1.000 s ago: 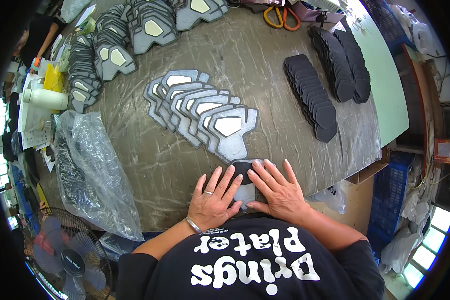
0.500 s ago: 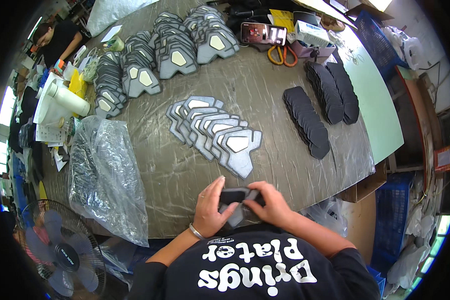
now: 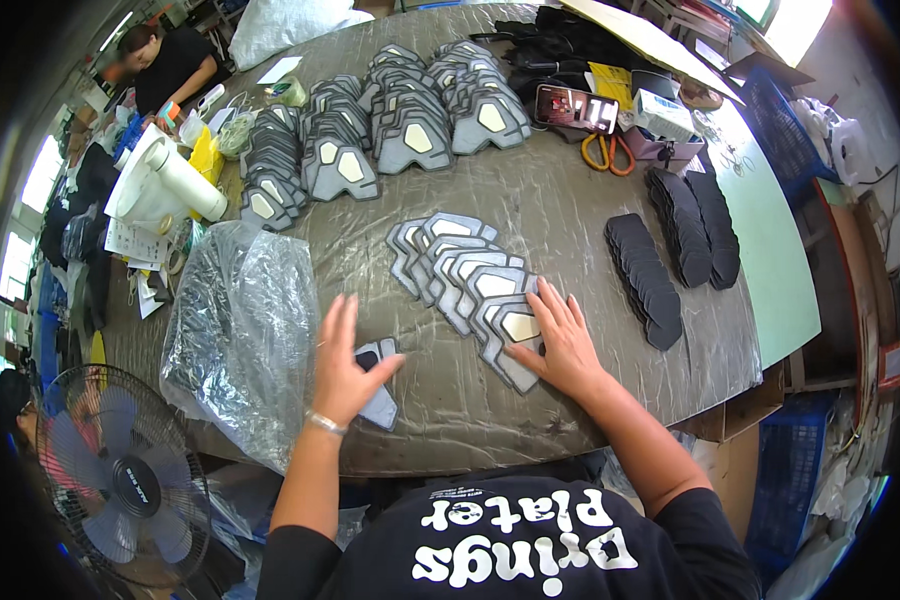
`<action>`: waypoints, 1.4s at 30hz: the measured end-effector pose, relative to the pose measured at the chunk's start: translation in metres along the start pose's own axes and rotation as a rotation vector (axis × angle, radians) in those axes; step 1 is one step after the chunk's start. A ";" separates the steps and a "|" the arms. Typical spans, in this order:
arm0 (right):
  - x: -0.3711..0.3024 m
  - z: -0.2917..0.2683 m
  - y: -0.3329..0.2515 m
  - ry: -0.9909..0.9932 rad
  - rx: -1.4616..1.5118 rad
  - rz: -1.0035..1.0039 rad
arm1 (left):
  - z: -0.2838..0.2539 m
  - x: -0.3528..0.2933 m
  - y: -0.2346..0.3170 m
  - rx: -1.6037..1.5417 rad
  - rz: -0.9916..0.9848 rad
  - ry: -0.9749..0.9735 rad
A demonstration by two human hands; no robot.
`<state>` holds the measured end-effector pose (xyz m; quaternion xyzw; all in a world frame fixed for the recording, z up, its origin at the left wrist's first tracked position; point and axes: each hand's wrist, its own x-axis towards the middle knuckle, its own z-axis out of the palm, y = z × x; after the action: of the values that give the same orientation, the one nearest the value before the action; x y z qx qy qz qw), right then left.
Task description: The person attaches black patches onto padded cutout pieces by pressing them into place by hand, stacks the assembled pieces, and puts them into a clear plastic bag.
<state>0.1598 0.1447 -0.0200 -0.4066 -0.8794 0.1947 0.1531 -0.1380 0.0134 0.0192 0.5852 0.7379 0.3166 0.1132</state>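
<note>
My left hand (image 3: 344, 378) lies over a single grey shaped pad (image 3: 379, 410) with a black patch, covering much of it. Its fingers are stretched out, with the thumb spread aside. My right hand (image 3: 570, 350) rests flat on the right edge of the nearest pad in an overlapping row of grey pads (image 3: 500, 350) with cream inserts. Its fingers are extended and the thumb is apart. Both hands look open. The palms' contact with the pads is hidden.
Several rows of grey pads (image 3: 410, 148) stand at the back. Black oval pieces (image 3: 645, 285) lie in stacks on the right. Orange-handled scissors (image 3: 608, 155) sit by a phone (image 3: 577, 108). Clear plastic (image 3: 240, 330) covers the left, near a fan (image 3: 130, 485). Another person (image 3: 175, 75) is at far left.
My hands have separated and moved forward from the near edge. The single pad they held together now lies on the table under the left hand; the right reaches the row. The view has shifted.
</note>
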 end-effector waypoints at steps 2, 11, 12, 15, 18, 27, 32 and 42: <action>-0.005 0.001 -0.004 0.023 -0.007 -0.019 | 0.023 0.034 0.010 0.066 0.096 -0.093; 0.026 0.014 -0.003 0.003 -0.049 0.010 | 0.097 0.124 0.019 0.350 0.083 -0.380; 0.033 0.011 -0.001 0.009 -0.028 0.009 | 0.097 0.125 0.021 0.331 0.014 -0.350; 0.030 0.002 -0.002 0.002 -0.085 -0.052 | 0.099 0.122 0.020 0.300 0.024 -0.321; 0.001 -0.004 -0.010 -0.044 -0.095 -0.132 | 0.101 0.106 0.014 0.322 0.017 -0.330; -0.058 -0.008 -0.032 -0.147 -0.122 -0.081 | 0.111 0.072 0.043 0.328 0.425 -0.416; -0.084 -0.019 -0.033 -0.158 -0.066 -0.029 | 0.109 0.058 0.054 0.291 0.425 -0.373; -0.076 -0.097 0.102 0.496 0.034 0.593 | 0.121 0.041 0.145 0.088 0.621 -0.360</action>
<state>0.3153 0.1677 0.0092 -0.6753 -0.6567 0.1409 0.3047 0.0301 0.1095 0.0207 0.8321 0.5061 0.1957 0.1147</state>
